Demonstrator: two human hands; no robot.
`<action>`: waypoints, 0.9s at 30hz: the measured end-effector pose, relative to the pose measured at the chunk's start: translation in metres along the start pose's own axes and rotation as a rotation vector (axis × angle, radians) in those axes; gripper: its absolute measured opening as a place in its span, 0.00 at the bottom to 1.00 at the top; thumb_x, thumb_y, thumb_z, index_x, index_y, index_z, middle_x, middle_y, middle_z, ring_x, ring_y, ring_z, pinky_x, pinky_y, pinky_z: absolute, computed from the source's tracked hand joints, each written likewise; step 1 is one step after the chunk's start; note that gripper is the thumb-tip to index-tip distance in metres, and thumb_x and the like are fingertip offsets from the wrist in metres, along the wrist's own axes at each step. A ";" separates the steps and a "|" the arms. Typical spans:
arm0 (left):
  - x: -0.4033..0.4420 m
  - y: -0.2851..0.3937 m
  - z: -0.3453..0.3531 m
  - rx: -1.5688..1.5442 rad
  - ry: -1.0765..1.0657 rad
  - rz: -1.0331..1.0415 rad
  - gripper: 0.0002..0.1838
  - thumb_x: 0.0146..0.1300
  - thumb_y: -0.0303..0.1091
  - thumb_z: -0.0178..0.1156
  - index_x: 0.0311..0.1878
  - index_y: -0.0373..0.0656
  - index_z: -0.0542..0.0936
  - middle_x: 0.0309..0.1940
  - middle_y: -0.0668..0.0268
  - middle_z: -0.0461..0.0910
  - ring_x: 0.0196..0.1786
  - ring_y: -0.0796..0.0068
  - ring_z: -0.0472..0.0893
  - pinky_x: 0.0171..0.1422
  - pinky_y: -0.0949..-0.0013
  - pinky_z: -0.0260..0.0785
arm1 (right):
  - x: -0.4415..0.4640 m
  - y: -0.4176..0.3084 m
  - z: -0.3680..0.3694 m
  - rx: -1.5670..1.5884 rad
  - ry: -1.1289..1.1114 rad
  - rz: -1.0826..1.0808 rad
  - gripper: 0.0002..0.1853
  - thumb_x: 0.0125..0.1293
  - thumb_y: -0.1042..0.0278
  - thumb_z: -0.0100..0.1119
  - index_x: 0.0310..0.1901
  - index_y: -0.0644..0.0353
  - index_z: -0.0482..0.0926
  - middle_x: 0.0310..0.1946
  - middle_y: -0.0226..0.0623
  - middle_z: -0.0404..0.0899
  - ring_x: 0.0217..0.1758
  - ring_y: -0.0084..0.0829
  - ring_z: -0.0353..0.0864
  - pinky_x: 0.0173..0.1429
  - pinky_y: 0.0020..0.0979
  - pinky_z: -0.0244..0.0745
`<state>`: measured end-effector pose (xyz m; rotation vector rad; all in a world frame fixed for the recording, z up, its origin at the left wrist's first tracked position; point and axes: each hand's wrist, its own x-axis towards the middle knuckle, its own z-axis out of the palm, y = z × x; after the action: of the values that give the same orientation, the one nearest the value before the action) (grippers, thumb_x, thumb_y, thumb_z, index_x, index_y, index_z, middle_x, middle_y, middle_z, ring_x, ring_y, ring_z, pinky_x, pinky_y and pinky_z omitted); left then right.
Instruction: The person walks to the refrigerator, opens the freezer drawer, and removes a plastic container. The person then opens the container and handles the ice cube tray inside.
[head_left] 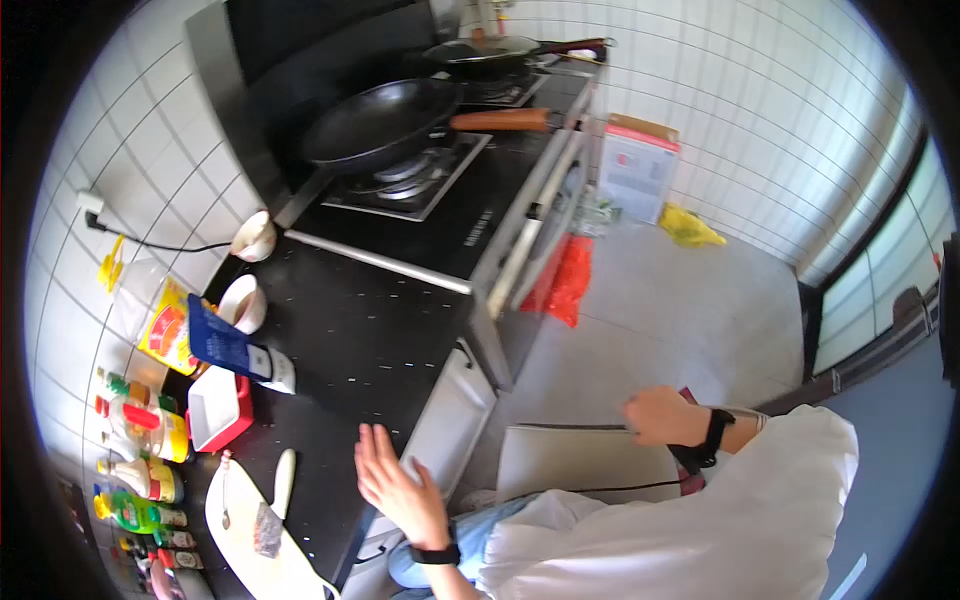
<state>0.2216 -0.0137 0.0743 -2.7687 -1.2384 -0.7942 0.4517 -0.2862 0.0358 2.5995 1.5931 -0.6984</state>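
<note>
My left hand [398,482], wearing a black wristband, is held over the front edge of the black counter [340,350] with its fingers apart and nothing in it. My right hand [662,415] hangs over the floor side near a pale flat panel [590,462]; its fingers look curled and blurred, and I cannot make out whether they hold anything. Left of my left hand, a white-handled knife [284,484] lies by a cream cutting board [232,510]. On the board are a spoon [226,490] and a small grey packet [267,530].
A wok [385,125] with a wooden handle sits on the stove, a second pan [480,50] behind. Bottles [150,430], a red-rimmed dish [217,408], a blue pouch [225,340] and bowls [254,237] line the wall. Red bag [570,280] and box [638,165] stand on the floor.
</note>
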 end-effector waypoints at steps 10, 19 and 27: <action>0.010 -0.017 -0.003 -0.028 -0.061 -0.036 0.31 0.51 0.23 0.52 0.63 0.43 0.69 0.66 0.65 0.68 0.67 0.62 0.67 0.62 0.59 0.58 | 0.033 -0.011 -0.008 -0.160 -0.313 0.033 0.11 0.47 0.69 0.61 0.36 0.59 0.80 0.39 0.43 0.79 0.41 0.43 0.81 0.40 0.43 0.77; 0.047 -0.021 -0.073 -0.025 -0.445 0.090 0.36 0.52 0.26 0.55 0.69 0.42 0.61 0.72 0.63 0.57 0.69 0.65 0.63 0.63 0.61 0.61 | 0.030 0.013 0.036 -0.256 -0.224 -0.053 0.11 0.48 0.69 0.61 0.36 0.56 0.81 0.40 0.41 0.79 0.42 0.42 0.81 0.41 0.41 0.77; 0.057 -0.006 -0.066 0.289 -0.562 0.263 0.32 0.56 0.33 0.52 0.65 0.32 0.65 0.69 0.50 0.59 0.67 0.60 0.65 0.68 0.57 0.54 | 0.031 0.009 0.050 -0.182 -0.109 0.094 0.07 0.50 0.69 0.61 0.33 0.55 0.83 0.36 0.39 0.80 0.42 0.39 0.82 0.42 0.37 0.77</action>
<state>0.2204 0.0166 0.1563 -2.8960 -0.8966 0.1859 0.4530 -0.2766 -0.0232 2.4437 1.4221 -0.6442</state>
